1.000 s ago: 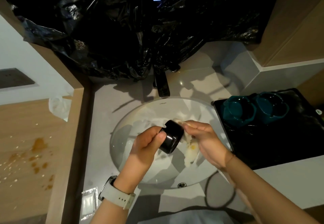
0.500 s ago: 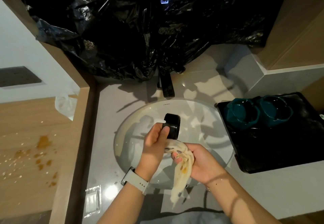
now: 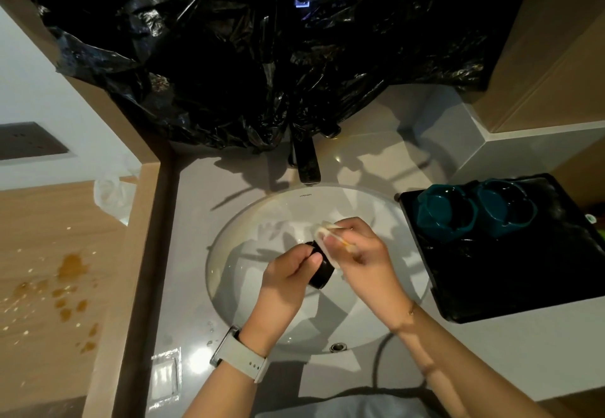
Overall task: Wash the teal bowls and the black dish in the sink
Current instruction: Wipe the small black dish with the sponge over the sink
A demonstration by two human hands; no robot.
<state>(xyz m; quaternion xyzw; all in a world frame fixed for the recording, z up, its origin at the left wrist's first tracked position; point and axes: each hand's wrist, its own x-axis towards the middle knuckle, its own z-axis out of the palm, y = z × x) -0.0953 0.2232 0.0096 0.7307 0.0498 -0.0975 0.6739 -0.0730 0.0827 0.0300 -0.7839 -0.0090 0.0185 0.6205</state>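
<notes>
Black plastic sheeting [image 3: 262,57] hung across the wall behind the pale tabletop [image 3: 229,188], with the faucet [image 3: 306,163] poking out beneath it. Below that sat the white sink [image 3: 248,240], and to its right a black tray [image 3: 510,273] carried the two teal bowls [image 3: 474,214], well apart from my hands. Over the basin my left hand [image 3: 288,278] had its grip curled round the black dish [image 3: 322,273], tilted with its open mouth seemingly turned toward my right. My right hand [image 3: 363,254], touching the dish from that side, pinched a wet pale cloth [image 3: 327,237] against its rim. The wiping would run right to left, I judged.
</notes>
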